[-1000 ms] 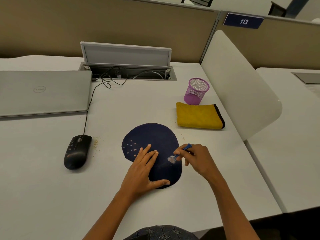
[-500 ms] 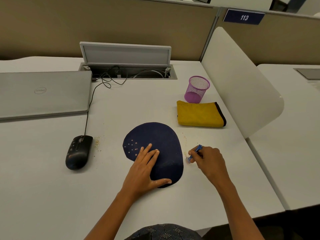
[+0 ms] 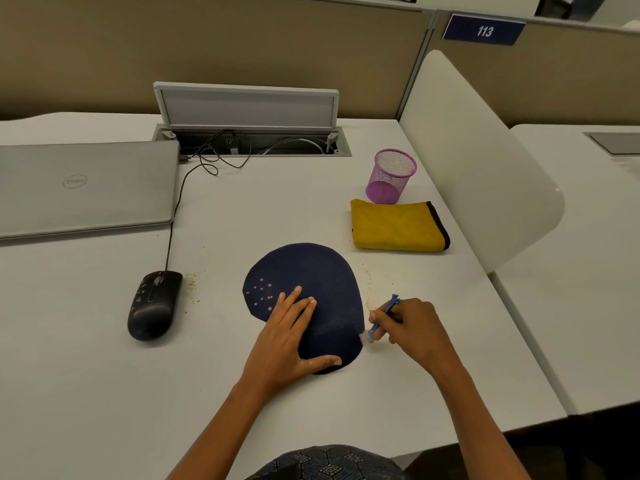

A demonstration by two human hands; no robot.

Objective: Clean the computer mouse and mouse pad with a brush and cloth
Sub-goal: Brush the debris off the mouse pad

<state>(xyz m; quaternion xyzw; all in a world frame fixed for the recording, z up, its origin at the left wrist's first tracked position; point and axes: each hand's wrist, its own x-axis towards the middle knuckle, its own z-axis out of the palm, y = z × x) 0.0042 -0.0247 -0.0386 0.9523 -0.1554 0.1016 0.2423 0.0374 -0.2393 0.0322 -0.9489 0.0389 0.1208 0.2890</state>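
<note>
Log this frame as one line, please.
step: brushing pad | left hand: flat on pad | right hand: brush at pad's right edge | cloth: unused | mouse: untouched

laptop [image 3: 83, 188]: left edge cut off | brush [image 3: 382, 317]: handle partly hidden by right hand [image 3: 412, 332]

Place: I am seated at an office cubicle workstation.
Partitions: tan fabric panels [image 3: 207, 46] wall off my white desk [image 3: 86, 375].
Number: a blue plate reading 113 [image 3: 483, 30] marks the station.
Wiring: a cable hatch [image 3: 249, 140] stands open in the desktop.
Equipment: a closed laptop [image 3: 86, 188], a wired mouse [image 3: 154, 304] and a purple mesh pen cup [image 3: 391, 176].
Neighbour: a white divider [image 3: 478, 168] separates the next desk.
</note>
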